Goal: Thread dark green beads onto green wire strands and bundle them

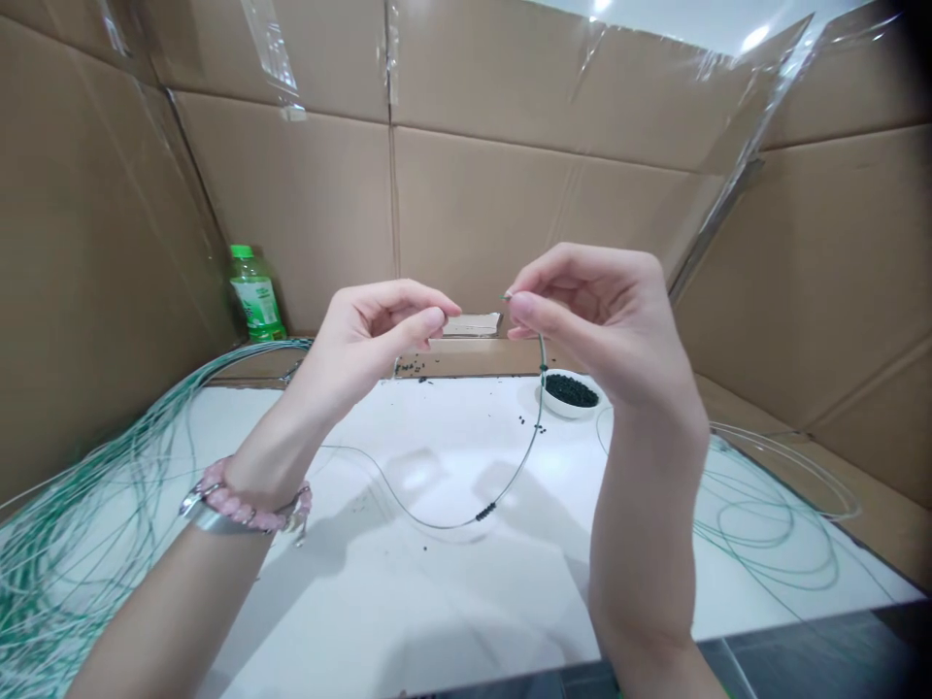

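Observation:
My right hand [604, 301] is raised at centre right, thumb and forefinger pinching a thin green wire [525, 466] near its tip. From there the wire hangs in a loose curve over the white table and runs left behind my left wrist. Several small black beads [485, 511] sit bunched on it low in the curve, and another is higher up, below my right fingers. My left hand [393, 325] faces the right one across a small gap. Its thumb and fingertips are pressed together; whatever they hold is too small to make out.
A white bowl [569, 396] full of black beads stands behind the wire, with loose beads nearby. Bundled green and white wires [109, 505] cover the left side; looser coils [772, 534] lie right. A green bottle [256, 296] stands at the back left. Cardboard walls [481, 204] surround the table.

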`<state>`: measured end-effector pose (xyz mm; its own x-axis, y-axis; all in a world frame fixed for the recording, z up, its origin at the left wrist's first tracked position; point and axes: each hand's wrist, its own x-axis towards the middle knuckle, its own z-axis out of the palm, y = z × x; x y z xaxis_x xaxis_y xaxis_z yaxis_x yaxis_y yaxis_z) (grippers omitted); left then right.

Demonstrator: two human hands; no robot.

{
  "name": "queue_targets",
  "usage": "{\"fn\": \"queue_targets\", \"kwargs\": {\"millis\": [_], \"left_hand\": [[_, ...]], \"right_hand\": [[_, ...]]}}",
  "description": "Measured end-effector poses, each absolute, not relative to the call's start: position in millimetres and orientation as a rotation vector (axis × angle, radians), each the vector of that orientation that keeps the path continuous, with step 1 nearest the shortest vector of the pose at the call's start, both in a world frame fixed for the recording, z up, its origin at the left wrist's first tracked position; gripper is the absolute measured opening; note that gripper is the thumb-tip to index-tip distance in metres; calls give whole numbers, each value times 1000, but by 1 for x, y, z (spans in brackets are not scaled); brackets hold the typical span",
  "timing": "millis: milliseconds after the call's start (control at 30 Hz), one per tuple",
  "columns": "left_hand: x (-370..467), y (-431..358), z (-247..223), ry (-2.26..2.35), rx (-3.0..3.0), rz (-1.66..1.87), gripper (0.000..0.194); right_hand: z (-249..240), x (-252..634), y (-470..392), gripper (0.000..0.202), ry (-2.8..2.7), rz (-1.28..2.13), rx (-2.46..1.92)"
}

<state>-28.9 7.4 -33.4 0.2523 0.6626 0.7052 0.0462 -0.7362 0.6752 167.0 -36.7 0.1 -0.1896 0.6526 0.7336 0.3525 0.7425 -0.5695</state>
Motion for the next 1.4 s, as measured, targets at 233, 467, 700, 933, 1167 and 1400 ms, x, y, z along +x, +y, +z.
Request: {"fn": "queue_targets", "kwargs": {"millis": [233, 467, 700, 933, 1167, 1400], "left_hand": [[-22, 11, -38, 493, 1835, 1545, 7], [-21, 11, -37, 277, 1494, 1541, 11], [-17, 8, -39, 231, 1478, 1493, 8], [-16, 8, -39, 214, 1479, 1480, 7], [-15, 6, -39, 227, 1456, 1478, 7], [-9, 1, -36, 193, 1242, 1425, 14]], "right_hand": [[-2, 151, -35, 14, -1846, 316, -780], [-12, 138, -34, 13, -1820, 74, -699], [-14, 131, -34, 13, -1803, -17, -644], [-13, 132, -33, 14, -1799, -65, -641], [-13, 131, -33, 15, -1797, -65, -636], [-14, 130, -34, 10, -1781, -10, -612]]}}
